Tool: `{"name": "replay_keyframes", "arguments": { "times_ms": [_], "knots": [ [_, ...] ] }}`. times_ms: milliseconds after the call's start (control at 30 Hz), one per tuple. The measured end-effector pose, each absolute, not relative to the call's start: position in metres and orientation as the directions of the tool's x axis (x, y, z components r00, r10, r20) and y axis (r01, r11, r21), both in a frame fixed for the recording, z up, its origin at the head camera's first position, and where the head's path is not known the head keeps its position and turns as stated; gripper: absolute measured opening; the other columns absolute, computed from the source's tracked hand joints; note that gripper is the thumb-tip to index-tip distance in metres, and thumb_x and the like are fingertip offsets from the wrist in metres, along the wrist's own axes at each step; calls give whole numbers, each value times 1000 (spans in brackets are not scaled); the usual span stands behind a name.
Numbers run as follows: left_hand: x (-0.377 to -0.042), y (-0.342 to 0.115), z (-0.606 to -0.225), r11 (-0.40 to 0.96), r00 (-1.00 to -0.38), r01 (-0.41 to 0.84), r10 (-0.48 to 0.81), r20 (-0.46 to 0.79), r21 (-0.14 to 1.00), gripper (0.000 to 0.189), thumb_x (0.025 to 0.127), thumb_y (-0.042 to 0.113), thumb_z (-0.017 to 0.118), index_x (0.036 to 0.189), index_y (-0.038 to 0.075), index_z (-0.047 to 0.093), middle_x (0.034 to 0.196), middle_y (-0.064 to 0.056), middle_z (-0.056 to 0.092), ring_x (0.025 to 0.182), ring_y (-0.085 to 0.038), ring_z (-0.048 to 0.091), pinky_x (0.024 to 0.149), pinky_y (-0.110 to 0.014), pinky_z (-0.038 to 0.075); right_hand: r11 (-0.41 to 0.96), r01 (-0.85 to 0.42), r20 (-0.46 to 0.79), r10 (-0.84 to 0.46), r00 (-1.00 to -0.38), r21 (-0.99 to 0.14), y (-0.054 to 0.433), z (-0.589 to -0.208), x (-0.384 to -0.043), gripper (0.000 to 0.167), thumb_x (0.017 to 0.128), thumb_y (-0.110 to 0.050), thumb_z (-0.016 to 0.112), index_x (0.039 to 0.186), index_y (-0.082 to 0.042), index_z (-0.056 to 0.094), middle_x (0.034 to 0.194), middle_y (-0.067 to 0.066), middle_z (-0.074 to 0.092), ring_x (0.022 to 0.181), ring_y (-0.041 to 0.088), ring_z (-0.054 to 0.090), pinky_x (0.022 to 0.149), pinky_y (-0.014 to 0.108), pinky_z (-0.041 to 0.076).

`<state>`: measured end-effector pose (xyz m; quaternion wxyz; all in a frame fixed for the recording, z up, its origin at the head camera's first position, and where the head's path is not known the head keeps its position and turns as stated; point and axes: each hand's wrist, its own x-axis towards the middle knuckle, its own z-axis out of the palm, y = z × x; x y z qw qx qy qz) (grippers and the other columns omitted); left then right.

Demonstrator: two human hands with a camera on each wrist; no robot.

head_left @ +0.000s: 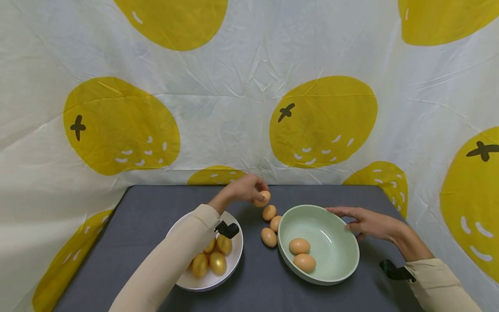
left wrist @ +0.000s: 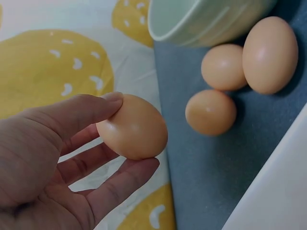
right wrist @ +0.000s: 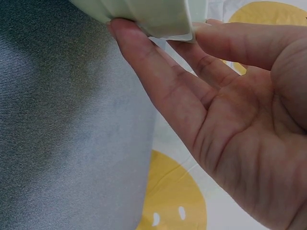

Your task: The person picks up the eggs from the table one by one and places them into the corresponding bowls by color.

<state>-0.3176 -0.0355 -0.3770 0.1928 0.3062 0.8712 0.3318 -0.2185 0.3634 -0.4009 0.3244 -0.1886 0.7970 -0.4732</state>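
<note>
My left hand (head_left: 247, 189) pinches a brown egg (left wrist: 136, 128) between thumb and fingertips, near the far edge of the table. Three more brown eggs lie on the dark cloth; one (head_left: 269, 237) sits nearest me, against the left side of a pale green bowl (head_left: 343, 271). Inside that bowl are two brown eggs (head_left: 305, 262). With thumb at the rim and fingers along the outer wall, my right hand (head_left: 372, 223) grips the bowl's far right side.
A white bowl (head_left: 236, 264) with several golden eggs (head_left: 217, 263) stands at the left, partly hidden under my left sleeve. Dark grey cloth (head_left: 128, 242) covers the table. Behind it hangs a white curtain (head_left: 222, 130) with yellow fruit prints.
</note>
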Motion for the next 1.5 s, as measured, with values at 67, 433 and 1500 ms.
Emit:
{"name": "replay_keyframes", "arguments": {
  "times_ms": [67, 433, 1500],
  "knots": [
    [-315, -35, -376, 579, -727, 422, 676, -121, 697, 25, 93, 10, 73, 117, 5, 70, 110, -7, 71, 93, -18, 64, 70, -29, 58, 481, 10, -340, -606, -719, -877, 364, -401, -218, 64, 105, -5, 50, 163, -14, 24, 162, 31, 18, 125, 41, 57, 84, 51, 59],
    [-301, -27, -371, 534, -691, 481, 719, -73, 695, 23, 92, 12, 75, 114, 7, 72, 108, -5, 71, 88, -16, 64, 68, -27, 58, 482, 14, -342, -600, -724, -876, 364, -402, -218, 64, 105, -4, 50, 162, -14, 25, 162, 31, 18, 126, 41, 56, 83, 52, 59],
    [-268, 29, -368, 445, -584, 578, 811, -34, 684, 26, 95, 18, 72, 120, 11, 68, 111, 2, 70, 93, -9, 65, 78, -20, 53, 480, 11, -337, -600, -725, -877, 362, -406, -217, 63, 105, -3, 48, 162, -15, 25, 162, 31, 18, 126, 41, 56, 85, 53, 58]
  ]
}}
